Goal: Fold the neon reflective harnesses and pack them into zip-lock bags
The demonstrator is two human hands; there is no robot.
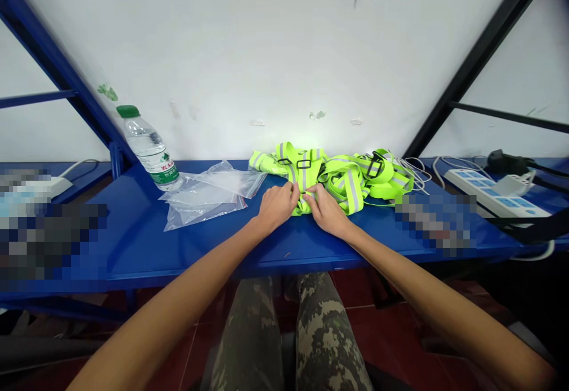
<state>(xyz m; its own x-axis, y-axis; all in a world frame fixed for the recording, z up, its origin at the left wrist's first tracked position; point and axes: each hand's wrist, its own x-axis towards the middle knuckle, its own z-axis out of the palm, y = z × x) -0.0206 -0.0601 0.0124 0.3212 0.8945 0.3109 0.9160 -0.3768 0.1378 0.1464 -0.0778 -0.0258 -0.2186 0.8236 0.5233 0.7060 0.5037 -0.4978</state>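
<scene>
A heap of neon yellow-green reflective straps point(351, 180) with grey stripes and black buckles lies on the blue table, against the wall. At the heap's left front, my left hand point(279, 204) is closed, its thumb and fingers pinching a strap. Close beside it, my right hand point(328, 208) also grips the strap, thumb pointing at the left hand. Both hands rest low, near the tabletop, and the fingertips nearly meet. A black buckle point(304, 164) sits just above them. Part of the held strap is hidden by the fingers.
Clear zip bags point(208, 192) lie left of my hands, touching a green-capped water bottle point(149, 148). White cables point(420, 172) and a power strip point(498, 192) are at the right. Blue metal frame bars point(66, 77) rise at the left. The table's front edge point(284, 269) is near my knees.
</scene>
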